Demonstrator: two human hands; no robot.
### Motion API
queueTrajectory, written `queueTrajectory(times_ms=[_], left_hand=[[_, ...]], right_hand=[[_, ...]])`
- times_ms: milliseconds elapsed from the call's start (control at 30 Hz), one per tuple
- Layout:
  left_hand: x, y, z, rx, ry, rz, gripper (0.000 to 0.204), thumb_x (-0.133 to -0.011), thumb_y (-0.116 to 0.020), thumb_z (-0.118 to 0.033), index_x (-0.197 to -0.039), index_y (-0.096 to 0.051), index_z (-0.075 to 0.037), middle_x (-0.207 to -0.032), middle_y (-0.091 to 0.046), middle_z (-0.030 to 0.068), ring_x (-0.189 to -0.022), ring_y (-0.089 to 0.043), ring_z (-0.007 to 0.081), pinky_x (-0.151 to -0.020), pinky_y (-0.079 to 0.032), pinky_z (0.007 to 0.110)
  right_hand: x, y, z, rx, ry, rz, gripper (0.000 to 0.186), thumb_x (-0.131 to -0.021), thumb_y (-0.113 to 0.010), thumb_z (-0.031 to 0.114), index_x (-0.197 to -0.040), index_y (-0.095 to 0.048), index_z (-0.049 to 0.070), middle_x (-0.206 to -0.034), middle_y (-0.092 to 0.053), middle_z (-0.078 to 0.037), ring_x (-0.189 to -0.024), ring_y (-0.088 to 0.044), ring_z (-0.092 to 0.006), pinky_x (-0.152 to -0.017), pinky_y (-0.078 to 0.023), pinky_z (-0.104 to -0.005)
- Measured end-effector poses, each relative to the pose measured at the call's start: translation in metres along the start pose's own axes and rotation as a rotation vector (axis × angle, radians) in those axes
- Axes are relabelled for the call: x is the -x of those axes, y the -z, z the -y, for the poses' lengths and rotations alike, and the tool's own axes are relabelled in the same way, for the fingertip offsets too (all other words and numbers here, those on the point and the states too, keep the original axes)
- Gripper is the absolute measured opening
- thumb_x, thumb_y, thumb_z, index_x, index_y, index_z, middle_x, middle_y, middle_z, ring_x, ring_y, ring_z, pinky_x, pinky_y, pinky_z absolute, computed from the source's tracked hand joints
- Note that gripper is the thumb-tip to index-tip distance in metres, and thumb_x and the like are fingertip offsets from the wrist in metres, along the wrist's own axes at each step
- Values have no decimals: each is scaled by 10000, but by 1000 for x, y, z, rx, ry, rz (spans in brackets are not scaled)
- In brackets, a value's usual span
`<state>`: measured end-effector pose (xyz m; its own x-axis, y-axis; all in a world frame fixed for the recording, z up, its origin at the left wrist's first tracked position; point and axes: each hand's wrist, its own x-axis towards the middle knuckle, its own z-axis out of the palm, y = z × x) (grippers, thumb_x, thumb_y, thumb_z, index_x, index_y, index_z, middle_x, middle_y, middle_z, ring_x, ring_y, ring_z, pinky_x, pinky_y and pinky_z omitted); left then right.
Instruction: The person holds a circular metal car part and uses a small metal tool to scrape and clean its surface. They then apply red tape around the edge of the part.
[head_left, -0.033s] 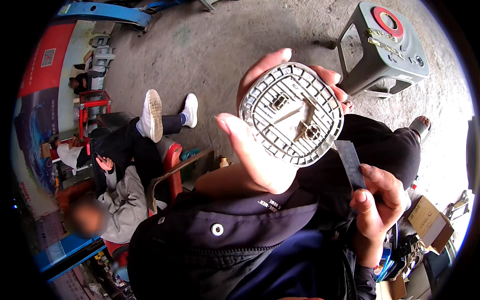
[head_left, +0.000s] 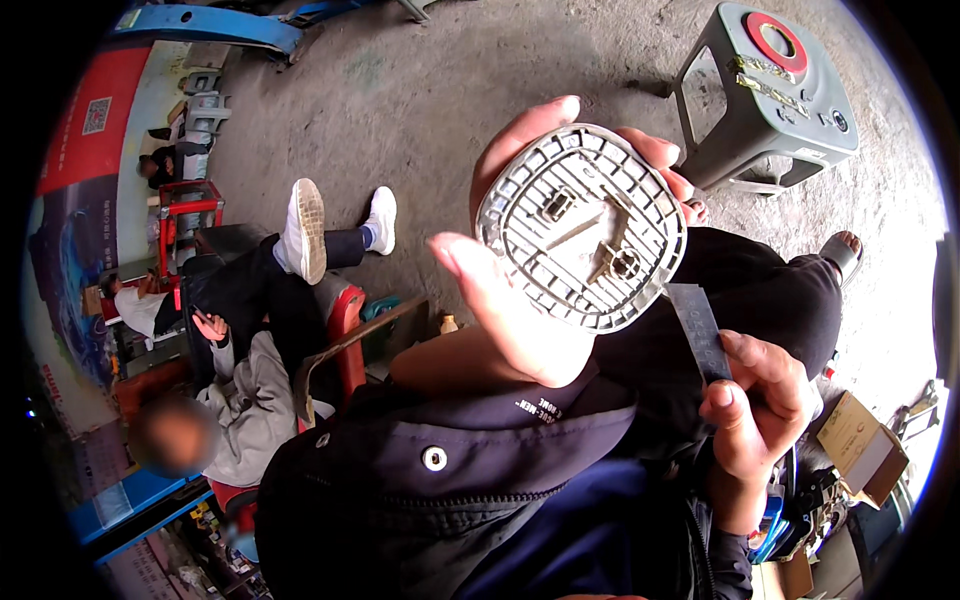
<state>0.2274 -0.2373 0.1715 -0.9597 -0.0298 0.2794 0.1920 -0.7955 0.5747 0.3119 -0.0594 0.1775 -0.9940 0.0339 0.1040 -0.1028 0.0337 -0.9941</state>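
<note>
From the head camera, my left hand point(head_left: 520, 300) is raised in front of me, closed around a rounded grey plastic cover plate point(head_left: 582, 228) with a ribbed grid on the face turned to me. My thumb lies across its lower left rim and my fingertips point(head_left: 655, 150) curl over the top and right edge, so most of my palm is hidden behind it. Small raised fittings sit near its middle; I cannot make out what they are.

My right hand point(head_left: 755, 410) is lower, near my lap, fingers pinched together on the bottom end of a narrow grey strip point(head_left: 698, 330). The strip's top end comes up just beside the plate's lower right rim; whether they touch I cannot tell. Its lower part is covered by my fingers.

My dark jacket sleeve point(head_left: 450, 480) fills the bottom of the view and hides my left wrist. A grey plastic stool point(head_left: 770, 100) stands on the concrete floor point(head_left: 400, 110) beyond the plate. To my left a person in a grey top point(head_left: 250, 410) reclines on a red chair point(head_left: 345, 330), partly cut off.

Against the earlier frame, nothing differs: both hands, plate and strip sit in the same places.
</note>
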Motion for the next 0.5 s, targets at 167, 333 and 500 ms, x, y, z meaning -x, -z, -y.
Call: queueTrajectory(times_ms=[167, 333, 500], left_hand=[[1, -6, 0, -53, -108, 12, 1025, -774, -389, -838, -1434, -280, -61, -1149, -554, 309, -963, -628, 372, -826, -561, 496], [2, -6, 4, -78, -111, -6, 1008, -784, -376, -837, -1443, -276, -80, -1147, -551, 312, -965, -616, 387, -807, -557, 507], [3, -6, 3, -158, -123, -12, 979, -804, -315, -837, -1421, -300, -77, -1139, -553, 300, -944, -612, 364, -791, -554, 481]], right_hand=[[1, 3, 1, 15, 62, 74, 303, -748, -763, 56, -999, -670, -86, -701, -661, -107, -528, -589, -137, -588, -499, -268], [-5, 3, -4, 172, 377, 179, 367, -723, -779, 29, -1049, -650, -77, -689, -639, -108, -529, -585, -213, -543, -507, -329], [-7, -7, 1, 368, 557, 132, 394, -676, -763, -71, -1054, -653, -70, -613, -546, -57, -477, -517, -185, -442, -432, -295]])
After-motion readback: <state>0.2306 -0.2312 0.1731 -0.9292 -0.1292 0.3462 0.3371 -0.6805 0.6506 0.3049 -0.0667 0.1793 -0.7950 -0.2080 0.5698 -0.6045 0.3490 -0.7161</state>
